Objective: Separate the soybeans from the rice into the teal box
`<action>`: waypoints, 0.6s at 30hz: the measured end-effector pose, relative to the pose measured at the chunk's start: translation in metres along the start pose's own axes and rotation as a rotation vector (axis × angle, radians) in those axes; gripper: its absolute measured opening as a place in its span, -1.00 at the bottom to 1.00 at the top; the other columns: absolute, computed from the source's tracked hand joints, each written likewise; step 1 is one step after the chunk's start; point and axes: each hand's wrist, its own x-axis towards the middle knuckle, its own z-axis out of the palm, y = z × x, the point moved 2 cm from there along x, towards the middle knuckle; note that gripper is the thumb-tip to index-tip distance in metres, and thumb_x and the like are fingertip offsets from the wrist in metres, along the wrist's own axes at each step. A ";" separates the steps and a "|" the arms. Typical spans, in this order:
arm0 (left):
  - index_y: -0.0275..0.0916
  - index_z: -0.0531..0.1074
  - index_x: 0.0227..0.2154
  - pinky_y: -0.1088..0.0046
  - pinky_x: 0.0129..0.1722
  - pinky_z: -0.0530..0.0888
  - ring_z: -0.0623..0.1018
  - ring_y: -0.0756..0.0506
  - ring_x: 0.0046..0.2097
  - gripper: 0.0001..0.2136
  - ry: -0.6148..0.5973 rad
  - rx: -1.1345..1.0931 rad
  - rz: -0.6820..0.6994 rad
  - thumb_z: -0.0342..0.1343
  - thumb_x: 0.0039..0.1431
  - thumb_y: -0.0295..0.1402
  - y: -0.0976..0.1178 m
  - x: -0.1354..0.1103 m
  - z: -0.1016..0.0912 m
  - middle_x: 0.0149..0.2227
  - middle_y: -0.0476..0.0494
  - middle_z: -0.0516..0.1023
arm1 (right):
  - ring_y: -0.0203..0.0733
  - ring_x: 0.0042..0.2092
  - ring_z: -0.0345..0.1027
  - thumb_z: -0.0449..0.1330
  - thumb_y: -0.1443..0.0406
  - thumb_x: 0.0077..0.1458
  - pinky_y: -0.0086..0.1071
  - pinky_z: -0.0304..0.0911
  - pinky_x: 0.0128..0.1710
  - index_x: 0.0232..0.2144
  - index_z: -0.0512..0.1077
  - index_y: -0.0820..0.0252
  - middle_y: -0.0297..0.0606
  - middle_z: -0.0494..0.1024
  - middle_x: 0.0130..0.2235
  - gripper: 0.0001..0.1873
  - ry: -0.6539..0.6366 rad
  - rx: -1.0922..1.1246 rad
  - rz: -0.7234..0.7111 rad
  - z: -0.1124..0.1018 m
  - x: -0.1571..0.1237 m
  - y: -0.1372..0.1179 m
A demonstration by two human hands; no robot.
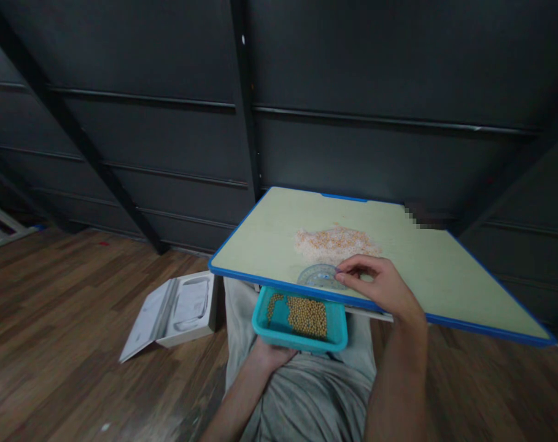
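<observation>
Between the thumb and fingers of my right hand (375, 277) is one end of a clear, half-round protractor (319, 275). It lies at the near edge of a pale green board (260, 239) with a blue rim. Just beyond it spreads a heap of white and orange-yellow grains (336, 242). Below the board's edge, my left hand (272, 355) supports a turquoise plastic tray (285, 339) from underneath; its fingers are mostly hidden. Inside the tray lie many round, tan beans (307, 316), with a smaller group at the left.
An opened white box (191, 334) with its lid folded out sits on the wooden floor (76, 307) to the left. My legs in grey trousers (315, 393) are under the board. Dark panels (168, 123) with metal bars rise behind the board.
</observation>
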 end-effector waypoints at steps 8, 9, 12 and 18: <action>-0.17 0.68 -0.13 -0.07 0.38 0.52 0.64 -0.48 0.30 -0.49 0.001 -0.053 -0.002 0.53 -0.15 -0.06 -0.001 0.005 -0.005 -0.07 -0.28 0.85 | -0.16 -0.40 0.38 0.44 0.13 0.12 -0.28 0.26 -0.38 -0.31 0.73 0.10 -0.27 0.70 -0.37 -0.81 0.280 -0.090 0.002 -0.005 0.006 0.014; -0.17 0.68 -0.12 -0.08 0.38 0.52 0.64 -0.48 0.29 -0.50 0.006 -0.050 -0.005 0.52 -0.14 -0.06 -0.001 0.004 -0.005 -0.08 -0.29 0.85 | -0.17 -0.41 0.35 0.44 0.11 0.11 -0.28 0.24 -0.40 -0.31 0.73 0.11 -0.27 0.69 -0.39 -0.79 0.297 -0.095 0.006 -0.005 0.006 0.015; -0.15 0.67 -0.14 -0.10 0.36 0.53 0.66 -0.48 0.27 -0.53 0.007 -0.054 -0.006 0.51 -0.14 -0.08 0.001 0.002 -0.001 -0.10 -0.28 0.85 | -0.16 -0.43 0.35 0.45 0.04 0.10 -0.28 0.25 -0.41 -0.33 0.71 0.14 -0.23 0.69 -0.38 -0.71 0.348 -0.091 0.025 -0.007 0.008 0.017; -0.07 0.65 -0.25 -0.05 0.36 0.54 0.67 -0.46 0.25 -0.64 0.042 -0.047 0.000 0.49 -0.16 -0.11 0.003 -0.001 0.005 -0.11 -0.23 0.85 | -0.04 -0.30 0.56 0.47 -0.05 0.10 -0.25 0.40 -0.33 -0.31 0.67 0.15 -0.13 0.74 -0.30 -0.61 0.473 -0.036 0.039 -0.011 0.008 0.020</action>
